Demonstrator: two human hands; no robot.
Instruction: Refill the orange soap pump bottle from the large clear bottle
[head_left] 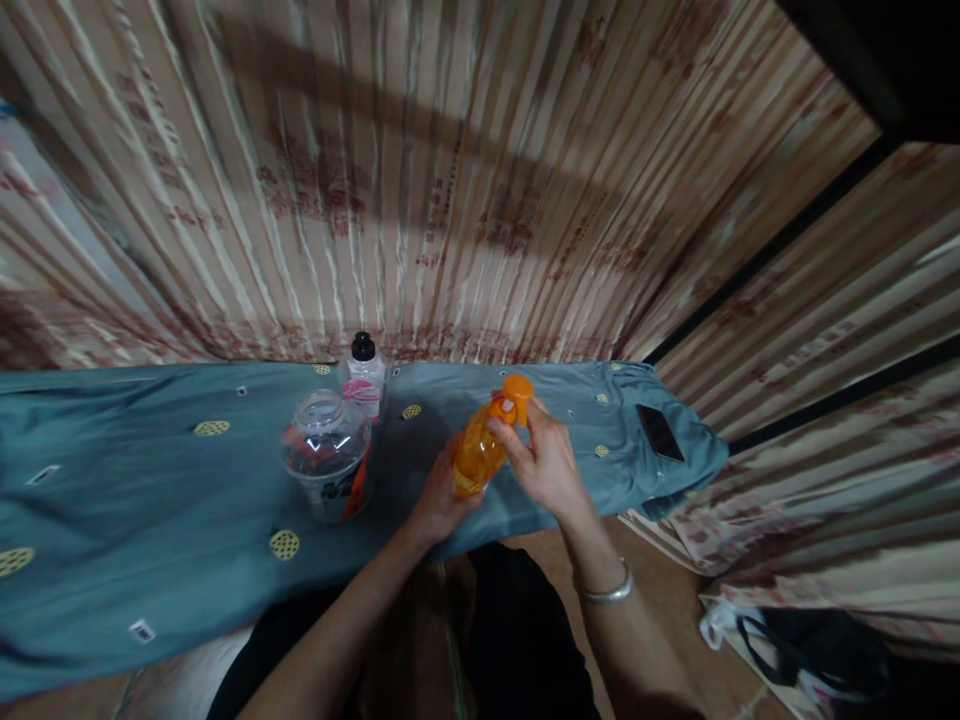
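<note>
An orange pump bottle [480,452] with yellow-orange liquid is tilted to the right above the cloth-covered table. My left hand [441,497] is wrapped round its lower body. At the top, my right hand [546,455] grips the orange pump head [517,392], with fingers closed about the neck. Left of the bottle stands a clear plastic tub [327,455] with a domed lid and orange and black print. Behind the tub is a clear bottle [363,385] with a black cap and a pink label.
A teal patterned cloth [150,480] covers the long table. Near its right end lies a dark phone [660,433]. Pleated curtains [390,180] hang behind and to the right. A dark bag [817,650] sits low at the right.
</note>
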